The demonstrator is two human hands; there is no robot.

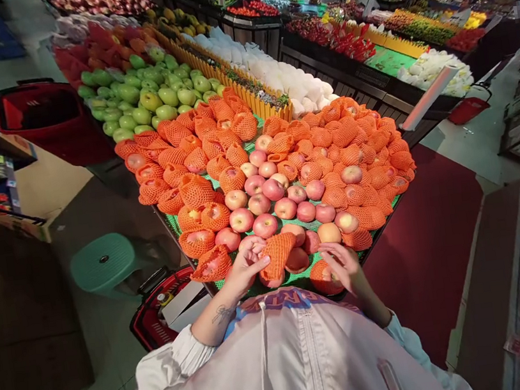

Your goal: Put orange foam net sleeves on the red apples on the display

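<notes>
My left hand (250, 261) is at the near edge of the apple display, its thumb and fingers pinching the side of an orange foam net sleeve (278, 252). The lower part of a red apple (273, 281) shows under that sleeve. My right hand (344, 264) hovers at the near right with its fingers apart, beside a netted apple (324, 277); whether it touches that apple I cannot tell. Between and beyond my hands lie bare red apples (273, 189). Apples in orange nets (353, 136) are heaped to both sides.
Green apples (149, 94) and white-wrapped fruit (266, 68) lie farther back, split by a yellow divider (246, 93). On the left are a teal stool (102, 263), a red-and-black basket (146, 327) and a large red bin (42, 129). Shelving (487, 266) runs along the right.
</notes>
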